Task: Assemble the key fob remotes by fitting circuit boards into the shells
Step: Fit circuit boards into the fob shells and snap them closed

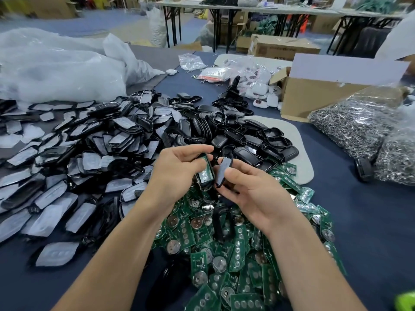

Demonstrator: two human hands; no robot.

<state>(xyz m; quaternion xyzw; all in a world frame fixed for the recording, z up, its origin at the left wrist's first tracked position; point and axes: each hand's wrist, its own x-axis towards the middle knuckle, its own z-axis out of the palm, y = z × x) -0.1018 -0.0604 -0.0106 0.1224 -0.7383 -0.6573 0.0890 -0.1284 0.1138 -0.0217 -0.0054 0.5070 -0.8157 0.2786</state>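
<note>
The left grip [177, 169] is curled round a black shell half [202, 185] whose open face shows a green circuit board [204, 159]. Thumb and fingers hold it by its long edges, and the piece stands just off that grip's fingertips. The right grip [253, 194] pinches a second black piece, the cover [221, 173], between thumb and fingertips, and the cover appears nearly edge-on. The two parts are just beside each other with a narrow gap between, the cover on the side of the loaded shell that faces the right grip. Their long axes both run away from the wrists and lie roughly parallel, the cover leaning slightly toward the shell at its far end. Closing the pair likely calls for the right grip to roll the cover so its hollow faces the board, then bring it across the gap. Below both grips the desk [363, 221] carries a heap of loose boards [224, 254]; beyond the fingertips lies a pile of empty shells [249, 140].
</note>
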